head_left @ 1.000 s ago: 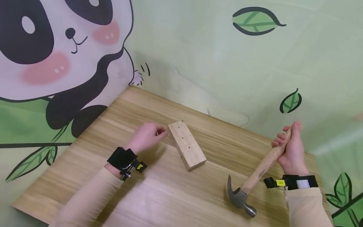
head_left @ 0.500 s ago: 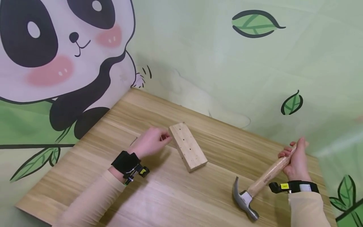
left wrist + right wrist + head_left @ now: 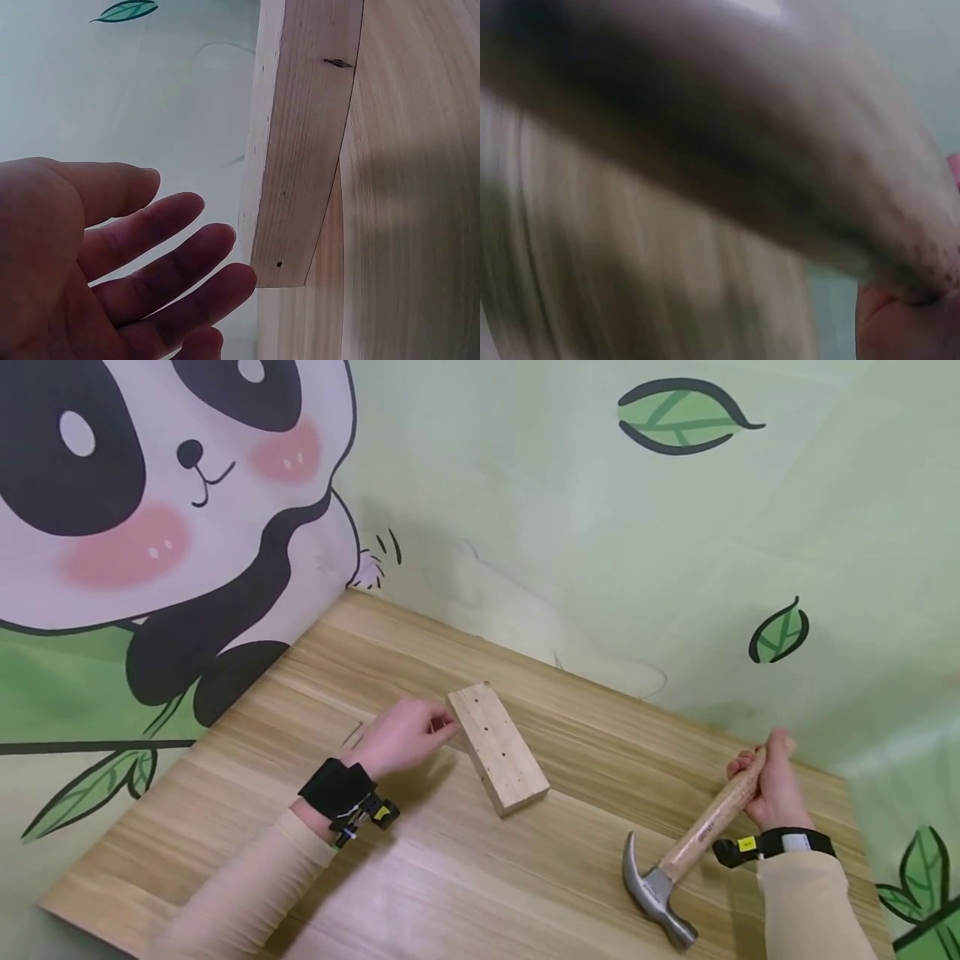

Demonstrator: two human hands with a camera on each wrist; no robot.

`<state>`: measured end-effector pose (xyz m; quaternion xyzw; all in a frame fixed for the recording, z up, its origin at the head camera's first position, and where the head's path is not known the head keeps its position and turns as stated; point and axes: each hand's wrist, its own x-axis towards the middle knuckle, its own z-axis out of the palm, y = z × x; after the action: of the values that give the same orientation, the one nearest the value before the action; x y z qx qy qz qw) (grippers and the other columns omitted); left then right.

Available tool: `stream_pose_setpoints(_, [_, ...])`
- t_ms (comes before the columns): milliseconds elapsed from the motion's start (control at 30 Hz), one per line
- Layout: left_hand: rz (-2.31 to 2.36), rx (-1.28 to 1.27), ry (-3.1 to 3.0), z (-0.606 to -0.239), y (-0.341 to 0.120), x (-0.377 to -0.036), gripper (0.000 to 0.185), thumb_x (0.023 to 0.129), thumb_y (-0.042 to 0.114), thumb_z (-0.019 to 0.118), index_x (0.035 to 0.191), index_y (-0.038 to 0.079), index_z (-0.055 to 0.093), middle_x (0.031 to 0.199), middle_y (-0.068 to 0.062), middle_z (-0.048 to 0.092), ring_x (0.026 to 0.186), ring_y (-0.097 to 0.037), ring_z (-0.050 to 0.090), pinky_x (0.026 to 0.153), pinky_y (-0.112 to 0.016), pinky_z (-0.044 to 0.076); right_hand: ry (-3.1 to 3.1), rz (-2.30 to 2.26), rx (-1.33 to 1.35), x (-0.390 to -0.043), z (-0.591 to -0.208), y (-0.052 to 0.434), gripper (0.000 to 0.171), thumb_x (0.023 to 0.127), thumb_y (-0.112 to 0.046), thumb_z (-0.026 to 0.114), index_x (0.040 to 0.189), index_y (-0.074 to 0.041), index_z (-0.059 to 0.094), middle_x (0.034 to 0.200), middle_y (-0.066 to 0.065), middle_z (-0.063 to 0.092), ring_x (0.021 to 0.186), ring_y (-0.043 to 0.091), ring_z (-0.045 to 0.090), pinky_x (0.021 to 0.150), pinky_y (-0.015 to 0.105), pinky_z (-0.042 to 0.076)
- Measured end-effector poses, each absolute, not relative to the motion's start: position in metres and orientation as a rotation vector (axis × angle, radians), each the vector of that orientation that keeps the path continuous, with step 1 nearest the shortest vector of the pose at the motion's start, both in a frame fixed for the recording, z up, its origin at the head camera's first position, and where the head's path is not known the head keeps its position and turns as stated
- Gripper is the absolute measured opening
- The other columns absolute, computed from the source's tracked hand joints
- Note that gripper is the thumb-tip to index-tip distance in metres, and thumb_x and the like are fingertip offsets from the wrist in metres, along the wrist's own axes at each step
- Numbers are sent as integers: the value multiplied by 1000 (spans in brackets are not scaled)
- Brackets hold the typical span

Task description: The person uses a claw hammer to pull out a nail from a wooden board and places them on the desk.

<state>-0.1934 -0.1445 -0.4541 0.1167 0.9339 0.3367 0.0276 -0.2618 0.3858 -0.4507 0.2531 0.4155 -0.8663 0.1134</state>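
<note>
A pale wooden block (image 3: 501,747) with a row of small dark holes along its top lies on the wood-grain table (image 3: 420,893). My left hand (image 3: 405,735) is at the block's left side, fingertips right by its edge. In the left wrist view, its fingers are loosely bent and spread beside the block (image 3: 307,150), holding nothing. My right hand (image 3: 776,785) grips a claw hammer (image 3: 712,822) near the end of its wooden handle. The steel head points down toward the front of the table. The handle (image 3: 727,127) is blurred across the right wrist view.
A thin dark nail-like piece (image 3: 352,732) lies on the table just left of my left hand. Behind the table stands a green wall (image 3: 555,510) printed with a panda and leaves. The table's left edge runs down to the lower left corner.
My right hand and the hammer have come down, then shifted slightly left. My left hand has moved a little right toward the block, and the thin dark piece has come into view.
</note>
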Motion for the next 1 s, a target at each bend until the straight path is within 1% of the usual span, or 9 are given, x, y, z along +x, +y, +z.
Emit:
stream_pose_setpoints(100, [1035,363,2872,-452,-141,-193,22,106,27,69,115,10,80,93,3,73,75,-12,63,69,-32,54,1344,-2441,806,-262,-456,388,30,112,-45,49,123,-24,30,81,1,52,71,13,60,73,25,60])
stream_pose_setpoints(200, [1034,360,2862,-451,-140,-193,23,107,26,68,116,9,80,94,2,74,76,-12,63,70,-32,54,1647,-2299,875,-263,-466,388,30,113,-37,51,135,-21,40,92,-2,58,80,9,63,76,23,59])
stream_pose_setpoints(267, [1036,356,2854,-450,-140,-194,23,107,26,68,117,9,79,94,2,73,76,-12,63,69,-33,53,1966,-2086,884,-264,-473,390,46,111,-39,53,149,-14,45,110,2,61,91,9,61,77,22,56])
stream_pose_setpoints(333, [1039,356,2848,-450,-139,-196,23,107,26,67,117,8,79,94,2,73,74,-13,62,67,-32,53,2211,-1851,902,-264,-479,393,70,108,-47,55,162,-4,39,138,15,59,114,17,60,91,27,55])
stream_pose_setpoints(467, [1034,376,2851,-449,-137,-201,24,108,26,66,114,8,79,90,2,73,66,-13,60,60,-32,51,2452,-1519,916,-262,-488,396,96,102,-59,57,166,4,24,171,28,24,150,40,35,120,48,39])
stream_pose_setpoints(533, [1019,388,2858,-449,-136,-204,24,108,27,65,113,9,79,90,2,73,64,-12,59,59,-31,50,2489,-1458,949,-260,-492,396,98,101,-61,59,166,4,25,172,29,22,155,44,28,124,55,31])
stream_pose_setpoints(800, [945,389,2860,-447,-124,-218,27,109,29,63,117,9,79,89,1,71,63,-12,58,57,-30,48,2624,-1320,1022,-250,-497,390,90,99,-58,63,156,9,45,159,32,44,147,45,41,120,55,37])
stream_pose_setpoints(900, [919,438,2857,-438,-116,-227,26,110,28,62,115,9,79,87,1,70,66,-14,59,59,-32,49,2656,-1226,976,-250,-491,393,91,100,-57,61,157,12,41,159,36,42,147,50,40,119,58,37])
stream_pose_setpoints(1000, [905,536,2844,-428,-103,-242,25,110,27,61,115,9,77,89,1,70,73,-14,61,65,-31,51,2715,-1031,934,-259,-484,395,89,104,-55,48,161,12,31,160,40,36,147,55,36,120,61,36])
